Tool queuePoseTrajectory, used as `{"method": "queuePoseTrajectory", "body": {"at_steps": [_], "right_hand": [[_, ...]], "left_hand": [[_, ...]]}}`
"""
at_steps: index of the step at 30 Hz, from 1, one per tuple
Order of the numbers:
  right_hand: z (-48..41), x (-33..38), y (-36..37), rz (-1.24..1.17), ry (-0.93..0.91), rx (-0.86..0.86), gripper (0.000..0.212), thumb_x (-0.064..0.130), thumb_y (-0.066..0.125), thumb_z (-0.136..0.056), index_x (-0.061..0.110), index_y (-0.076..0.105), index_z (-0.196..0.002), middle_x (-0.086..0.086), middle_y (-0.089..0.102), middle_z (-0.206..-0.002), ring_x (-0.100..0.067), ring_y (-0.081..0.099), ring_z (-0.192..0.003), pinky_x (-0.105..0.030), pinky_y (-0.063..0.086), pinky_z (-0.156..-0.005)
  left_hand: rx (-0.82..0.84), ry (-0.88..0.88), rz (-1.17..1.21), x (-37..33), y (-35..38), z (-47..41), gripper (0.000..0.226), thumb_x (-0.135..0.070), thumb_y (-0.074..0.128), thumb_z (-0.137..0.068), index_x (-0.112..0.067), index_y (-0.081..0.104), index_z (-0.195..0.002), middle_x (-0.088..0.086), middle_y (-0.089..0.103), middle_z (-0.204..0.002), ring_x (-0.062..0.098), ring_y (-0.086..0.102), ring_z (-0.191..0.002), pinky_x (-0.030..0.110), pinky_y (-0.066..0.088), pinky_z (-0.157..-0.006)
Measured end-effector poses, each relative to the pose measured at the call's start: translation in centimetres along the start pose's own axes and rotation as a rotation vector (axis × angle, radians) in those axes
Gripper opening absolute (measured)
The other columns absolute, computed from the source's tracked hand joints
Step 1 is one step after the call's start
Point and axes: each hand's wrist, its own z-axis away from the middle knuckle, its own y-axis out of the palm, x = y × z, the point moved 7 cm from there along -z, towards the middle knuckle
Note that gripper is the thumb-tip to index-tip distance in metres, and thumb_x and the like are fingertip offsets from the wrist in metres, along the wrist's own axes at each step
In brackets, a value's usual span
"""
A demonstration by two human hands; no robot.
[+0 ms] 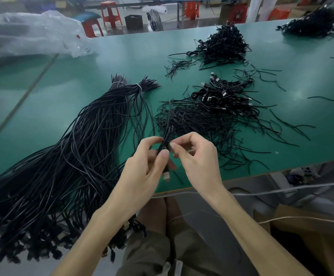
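Gripping with the left hand [142,166] a folded black cable [165,141], by thumb and curled fingers closed tight round the lower half of the fold. Pinching with the right hand [196,158] the same fold from the 3 o'clock side, between thumb tip and bent forefinger, with the other fingers loosely curled and holding nothing else. Held upright just above the near edge of the green table [82,76], at the centre of the view, with a metal USB plug [166,176] hanging out below the left palm at 6 o'clock. Cannot tell whether a tie is pinched against the fold. Just beyond the fingertips, at 12 to 1 o'clock, a loose heap of thin black ties [192,120], touching at its far side a pile of coiled cables [226,96] at 1 o'clock. Farther out at 1 o'clock, a taller heap of coiled cables [224,42]; at 2 o'clock, by the far corner, another dark heap [313,22]. At 9 o'clock, a thick bundle of long black cables [72,146], bound near its far end with white ties [138,87], spilling plug-first over the near edge at 7 o'clock. At 11 o'clock, a crumpled clear plastic bag [28,32]. Beyond the table at 12 o'clock, red stools [110,14] and a floor fan [155,19]. Under the table at 4 o'clock, a cardboard box [301,226] and a white cord [281,188].
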Motion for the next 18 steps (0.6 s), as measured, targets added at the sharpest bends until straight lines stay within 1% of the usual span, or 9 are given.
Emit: {"method": "queuePoseTrajectory", "body": {"at_steps": [2,4,7,10,12,13,14,16,18], "right_hand": [[0.1,0.5,0.0,0.041,-0.067,-0.006,0.005,0.014,0.07,-0.096,0.015,0.069,-0.091,0.008,0.069,-0.082,-0.008,0.065,-0.076,-0.018,0.049,-0.067],[0.2,1.0,-0.1,0.083,-0.138,0.004,0.004,0.008,0.069,-0.096,0.01,0.067,-0.093,0.003,0.068,-0.086,-0.006,0.062,-0.077,-0.013,0.045,-0.067],[0.4,1.3,0.0,0.121,-0.218,0.029,0.005,0.001,0.067,-0.095,0.004,0.064,-0.093,0.0,0.064,-0.087,-0.007,0.059,-0.08,-0.015,0.044,-0.07],[0.9,1.4,0.3,0.101,-0.244,0.049,0.013,-0.001,0.067,-0.093,0.01,0.061,-0.089,0.007,0.062,-0.087,-0.005,0.06,-0.083,-0.016,0.046,-0.072],[1.3,1.6,0.8,0.051,-0.25,0.07,0.012,-0.002,0.064,-0.091,0.01,0.062,-0.09,0.006,0.063,-0.09,-0.006,0.065,-0.089,-0.024,0.055,-0.077],[1.4,1.7,1.0,0.036,-0.265,0.076,0.01,-0.003,0.062,-0.091,0.007,0.062,-0.09,0.003,0.064,-0.09,-0.007,0.067,-0.09,-0.028,0.057,-0.079],[1.5,2.0,1.2,0.036,-0.291,0.074,0.008,-0.003,0.062,-0.091,0.004,0.062,-0.09,0.001,0.064,-0.09,-0.005,0.066,-0.091,-0.027,0.057,-0.078],[1.5,2.6,1.1,0.06,-0.354,0.039,0.008,-0.004,0.066,-0.092,0.003,0.062,-0.088,0.0,0.063,-0.088,0.002,0.061,-0.087,-0.015,0.049,-0.077],[1.4,3.1,1.0,0.09,-0.407,0.002,0.01,-0.003,0.068,-0.093,0.002,0.061,-0.087,-0.001,0.062,-0.086,0.0,0.057,-0.084,-0.011,0.044,-0.078]], "left_hand": [[0.082,0.074,-0.01,-0.9,0.0,0.3,0.056,-0.055,0.05,-0.101,-0.034,0.035,-0.15,-0.009,0.074,-0.099,0.014,0.073,-0.096,0.038,0.059,-0.082],[0.157,0.122,-0.08,-1.4,-0.4,0.4,0.066,-0.065,0.053,-0.095,-0.042,0.03,-0.153,-0.013,0.071,-0.11,0.011,0.07,-0.104,0.035,0.057,-0.089],[0.155,0.098,-0.21,-1.3,-1.6,-0.6,0.063,-0.071,0.058,-0.085,-0.048,0.046,-0.143,-0.016,0.068,-0.112,0.008,0.066,-0.094,0.027,0.054,-0.086],[-0.007,0.251,-0.362,-2.6,-2.8,-1.5,0.05,-0.061,0.054,-0.088,-0.026,0.068,-0.12,-0.012,0.057,-0.095,0.011,0.056,-0.086,0.02,0.044,-0.074],[-0.085,0.328,-0.442,-3.2,-3.0,-1.8,0.051,-0.057,0.044,-0.099,-0.015,0.07,-0.107,-0.005,0.053,-0.101,0.012,0.051,-0.094,0.015,0.038,-0.082],[-0.103,0.327,-0.44,-3.2,-3.1,-1.9,0.052,-0.059,0.039,-0.102,-0.015,0.068,-0.101,-0.005,0.053,-0.104,0.012,0.051,-0.097,0.013,0.037,-0.084],[-0.112,0.303,-0.41,-3.1,-3.1,-2.2,0.052,-0.062,0.036,-0.103,-0.019,0.064,-0.096,-0.005,0.056,-0.101,0.01,0.054,-0.093,0.013,0.039,-0.08],[-0.128,0.173,-0.299,-2.7,-3.2,-2.9,0.047,-0.069,0.038,-0.099,-0.027,0.056,-0.089,-0.001,0.065,-0.081,0.009,0.057,-0.067,0.017,0.041,-0.058],[-0.145,0.02,-0.178,-2.0,-3.2,-3.5,0.033,-0.063,0.05,-0.096,-0.03,0.053,-0.094,0.005,0.07,-0.068,0.009,0.055,-0.048,0.018,0.037,-0.044]]}}
